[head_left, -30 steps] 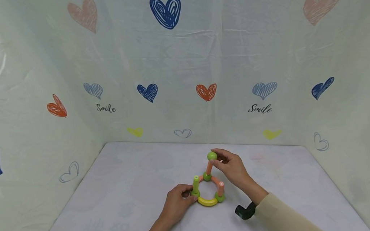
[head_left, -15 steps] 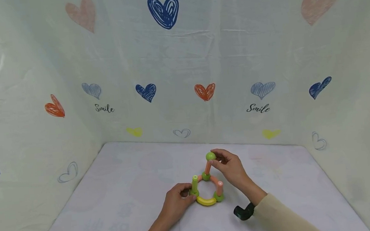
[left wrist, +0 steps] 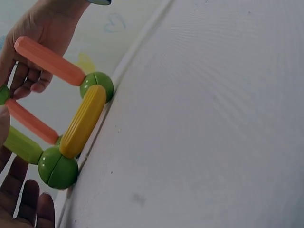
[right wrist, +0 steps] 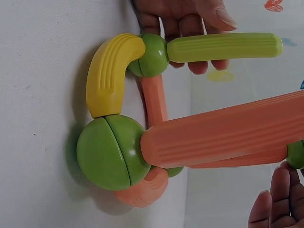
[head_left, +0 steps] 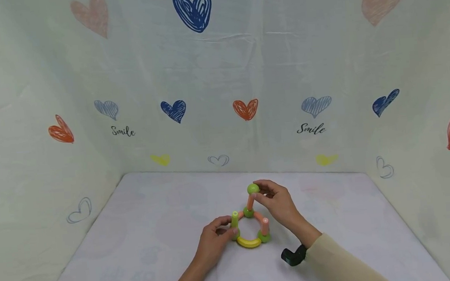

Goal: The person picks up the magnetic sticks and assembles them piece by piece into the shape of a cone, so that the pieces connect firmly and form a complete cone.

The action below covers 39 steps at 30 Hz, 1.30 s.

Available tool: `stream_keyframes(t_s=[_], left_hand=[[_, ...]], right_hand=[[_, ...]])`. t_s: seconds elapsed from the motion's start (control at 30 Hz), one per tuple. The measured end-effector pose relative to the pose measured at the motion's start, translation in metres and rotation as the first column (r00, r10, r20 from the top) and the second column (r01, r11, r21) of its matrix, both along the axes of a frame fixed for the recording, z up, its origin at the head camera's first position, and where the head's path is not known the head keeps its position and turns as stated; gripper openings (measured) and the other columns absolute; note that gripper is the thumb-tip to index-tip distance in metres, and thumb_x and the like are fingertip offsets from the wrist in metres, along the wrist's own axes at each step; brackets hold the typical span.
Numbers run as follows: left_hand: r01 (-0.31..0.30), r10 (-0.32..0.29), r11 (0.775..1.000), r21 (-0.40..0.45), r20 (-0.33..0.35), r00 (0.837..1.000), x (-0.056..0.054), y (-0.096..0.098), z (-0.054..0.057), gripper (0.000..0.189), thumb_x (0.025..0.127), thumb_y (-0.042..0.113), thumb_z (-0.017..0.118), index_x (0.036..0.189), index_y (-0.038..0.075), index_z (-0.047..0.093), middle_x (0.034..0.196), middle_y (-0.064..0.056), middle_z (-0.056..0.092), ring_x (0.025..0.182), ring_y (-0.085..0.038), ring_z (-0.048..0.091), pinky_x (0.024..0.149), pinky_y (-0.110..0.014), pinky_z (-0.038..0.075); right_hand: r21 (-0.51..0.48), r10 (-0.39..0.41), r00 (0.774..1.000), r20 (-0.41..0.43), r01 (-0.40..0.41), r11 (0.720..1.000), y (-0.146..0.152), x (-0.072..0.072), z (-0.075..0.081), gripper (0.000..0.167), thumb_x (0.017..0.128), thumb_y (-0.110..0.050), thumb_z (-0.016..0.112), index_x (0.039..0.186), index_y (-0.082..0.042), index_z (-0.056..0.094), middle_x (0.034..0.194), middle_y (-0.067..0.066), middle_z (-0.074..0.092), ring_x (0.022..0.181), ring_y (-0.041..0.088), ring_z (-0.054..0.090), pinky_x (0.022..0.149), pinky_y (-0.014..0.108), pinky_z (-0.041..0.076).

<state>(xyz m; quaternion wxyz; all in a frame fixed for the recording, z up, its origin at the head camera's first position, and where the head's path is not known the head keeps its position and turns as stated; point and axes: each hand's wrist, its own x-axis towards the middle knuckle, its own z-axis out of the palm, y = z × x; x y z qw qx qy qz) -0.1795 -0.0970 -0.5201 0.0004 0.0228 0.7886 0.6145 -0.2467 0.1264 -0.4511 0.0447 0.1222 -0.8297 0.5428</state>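
Observation:
A toy of magnetic rods and balls stands on the table, its base ring made of a curved yellow rod (head_left: 249,243), curved peach rods and green balls. From the ring rise a green rod (right wrist: 223,46) at the left, a short-looking peach rod (head_left: 265,226) at the right and another peach rod (head_left: 250,202) at the back. My right hand (head_left: 282,204) pinches the green ball (head_left: 253,188) on top of the back rod. My left hand (head_left: 213,242) has its thumb and fingers round the lower part of the green rod, just above its base ball (left wrist: 58,167).
A black wrist camera (head_left: 293,256) sits at my right sleeve, close over the white table (head_left: 169,233). A pale cloth backdrop (head_left: 211,71) with printed hearts encloses the table at the back and sides.
My left hand has shifted up a little from the base ball onto the green rod. My right hand keeps its hold on the top ball. The head view has shifted slightly.

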Motion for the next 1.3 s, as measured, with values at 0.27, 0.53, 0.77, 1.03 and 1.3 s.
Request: stream_keyframes(t_s=[0.27, 0.53, 0.77, 1.03, 1.3], left_hand=[[-0.007, 0.008, 0.997, 0.077, -0.009, 1.000, -0.004, 0.006, 0.004, 0.037, 0.097, 0.031, 0.078, 0.127, 0.011, 0.073, 0.129, -0.009, 0.072, 0.096, -0.018, 0.065, 0.076, -0.023, 0.053], [-0.022, 0.023, 0.999, 0.029, -0.036, 0.999, -0.010, 0.013, 0.013, 0.027, 0.097, 0.028, 0.078, 0.121, 0.015, 0.078, 0.118, -0.003, 0.077, 0.088, -0.016, 0.062, 0.070, -0.022, 0.052], [-0.030, 0.028, 0.999, -0.029, -0.055, 0.998, -0.015, 0.018, 0.018, 0.028, 0.096, 0.030, 0.079, 0.119, 0.013, 0.079, 0.113, -0.002, 0.077, 0.086, -0.017, 0.060, 0.070, -0.024, 0.051], [-0.021, 0.018, 0.999, -0.037, -0.076, 0.997, -0.019, 0.020, 0.016, 0.028, 0.096, 0.031, 0.079, 0.117, 0.013, 0.079, 0.109, -0.001, 0.077, 0.082, -0.016, 0.060, 0.067, -0.024, 0.051], [-0.020, 0.016, 0.998, -0.053, -0.076, 0.997, -0.020, 0.022, 0.018, 0.024, 0.098, 0.027, 0.077, 0.117, 0.013, 0.079, 0.108, -0.001, 0.077, 0.083, -0.015, 0.061, 0.068, -0.024, 0.052]], right_hand=[[0.011, 0.005, 1.000, -0.006, -0.005, 1.000, 0.001, 0.002, 0.001, 0.033, 0.097, -0.020, 0.078, 0.130, -0.018, 0.074, 0.117, -0.003, 0.074, 0.107, 0.017, 0.064, 0.092, 0.030, 0.051], [0.019, 0.011, 1.000, 0.002, -0.011, 1.000, -0.001, 0.005, 0.003, 0.034, 0.096, -0.019, 0.079, 0.129, -0.019, 0.075, 0.116, -0.003, 0.074, 0.104, 0.017, 0.062, 0.087, 0.027, 0.051], [0.010, 0.032, 0.999, 0.011, -0.032, 0.999, -0.003, 0.008, 0.003, 0.034, 0.094, -0.020, 0.081, 0.128, -0.019, 0.076, 0.114, -0.003, 0.075, 0.101, 0.017, 0.063, 0.086, 0.028, 0.051], [0.056, 0.041, 0.999, 0.008, -0.042, 0.998, -0.006, 0.011, 0.003, 0.035, 0.092, -0.024, 0.084, 0.126, -0.021, 0.077, 0.109, -0.005, 0.073, 0.104, 0.015, 0.062, 0.090, 0.032, 0.051], [0.056, 0.072, 0.997, 0.017, -0.072, 0.996, -0.006, 0.014, 0.000, 0.035, 0.090, -0.026, 0.086, 0.124, -0.022, 0.078, 0.109, -0.005, 0.071, 0.105, 0.017, 0.060, 0.091, 0.035, 0.050]])
